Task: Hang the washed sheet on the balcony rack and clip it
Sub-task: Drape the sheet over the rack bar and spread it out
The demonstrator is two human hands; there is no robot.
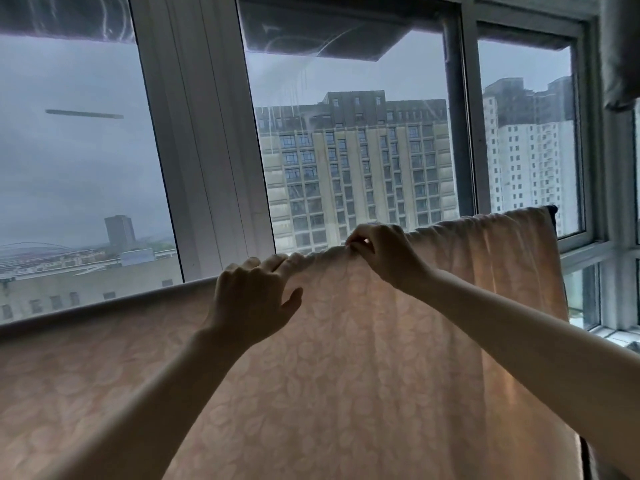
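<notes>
Pink cloth: the sheet point(346, 358) is pale pink with a leaf pattern. It hangs over the top bar of the rack, in front of the window point(363, 150), and falls down toward us.
Far left: the sheet lies flat and smooth along its top edge here. I think this part is already spread out.
Left hand: the left hand point(252, 299) lies on the top fold with its fingers curled over the edge and the thumb spread out on our side. It looks like it holds the cloth down so it will not slide.
Right hand: the right hand point(377, 254) pinches a bunched bit of the top edge with its fingertips. I think it is pulling the wrinkles out.
Right side: the cloth is still bunched and wrinkly, so it needs more spreading.
Rack: the bar is under the cloth, so I cannot see it. Only a dark post point(554, 216) pokes out at the far right corner.
Clips: I see none, on the sheet or in either hand.
Hard to see: both hands are dark against the bright window, so the fingertips are hard to make out. The bottom of the sheet is cut off.
</notes>
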